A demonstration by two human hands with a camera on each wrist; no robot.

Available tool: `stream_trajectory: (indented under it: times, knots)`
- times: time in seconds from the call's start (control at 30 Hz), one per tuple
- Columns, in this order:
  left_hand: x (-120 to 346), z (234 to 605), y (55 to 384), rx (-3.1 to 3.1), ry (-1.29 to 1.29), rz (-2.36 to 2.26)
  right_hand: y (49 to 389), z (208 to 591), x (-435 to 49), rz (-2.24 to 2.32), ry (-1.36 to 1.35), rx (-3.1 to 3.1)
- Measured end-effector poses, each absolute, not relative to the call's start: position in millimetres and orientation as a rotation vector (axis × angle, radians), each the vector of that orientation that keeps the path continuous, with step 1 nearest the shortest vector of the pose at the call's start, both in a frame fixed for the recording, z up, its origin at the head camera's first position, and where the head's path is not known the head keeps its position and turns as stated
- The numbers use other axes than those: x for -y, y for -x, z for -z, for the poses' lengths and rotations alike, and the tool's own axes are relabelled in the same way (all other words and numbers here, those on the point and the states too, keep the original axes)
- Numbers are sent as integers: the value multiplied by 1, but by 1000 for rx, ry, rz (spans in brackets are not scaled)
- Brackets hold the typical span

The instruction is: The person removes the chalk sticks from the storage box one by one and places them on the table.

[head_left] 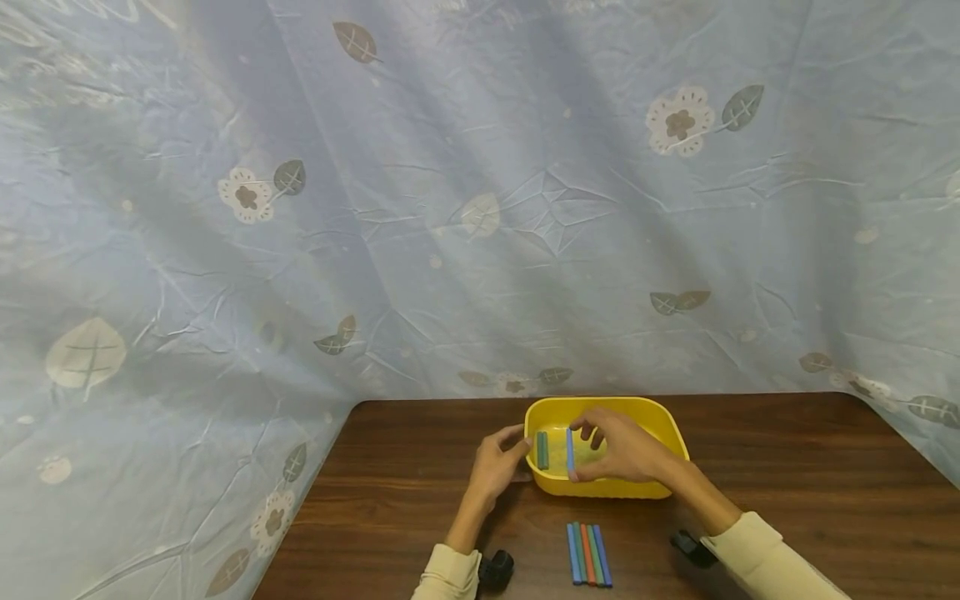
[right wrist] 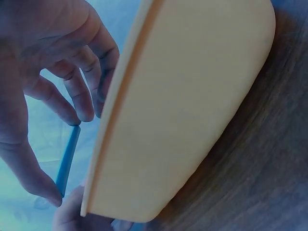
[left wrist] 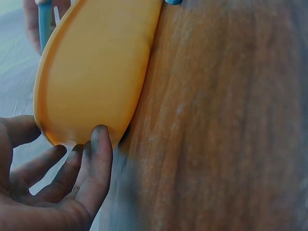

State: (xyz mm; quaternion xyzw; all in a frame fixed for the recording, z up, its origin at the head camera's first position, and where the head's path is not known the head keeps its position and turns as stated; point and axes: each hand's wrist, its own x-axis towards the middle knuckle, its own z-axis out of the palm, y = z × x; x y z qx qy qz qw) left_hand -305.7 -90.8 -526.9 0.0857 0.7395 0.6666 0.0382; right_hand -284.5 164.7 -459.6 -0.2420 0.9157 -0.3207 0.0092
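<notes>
A yellow plastic tub stands on the table. My right hand is over it and pinches a slim blue stick by its two ends, between thumb and fingertips. The right wrist view also shows this blue stick spanning the gap from thumb to finger. At the tub's left end, my left hand holds the rim, its thumb at the edge and its fingers against the outer wall. Two green sticks lie side by side inside the tub, at the left.
A row of several blue, green and red sticks lies on the dark wooden table, in front of the tub. Behind the table hangs a pale sheet with leaves and flowers. Black straps are on both wrists.
</notes>
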Motion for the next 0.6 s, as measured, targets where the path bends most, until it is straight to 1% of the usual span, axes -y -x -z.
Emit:
stream_trajectory:
  times: [0.33, 0.6]
  knots:
    - [91, 527, 306, -2263, -244, -2042, 265, 452, -168, 1061, 858, -2802]
    - [92, 527, 306, -2256, -244, -2041, 246, 456, -171, 1081, 918, -2775]
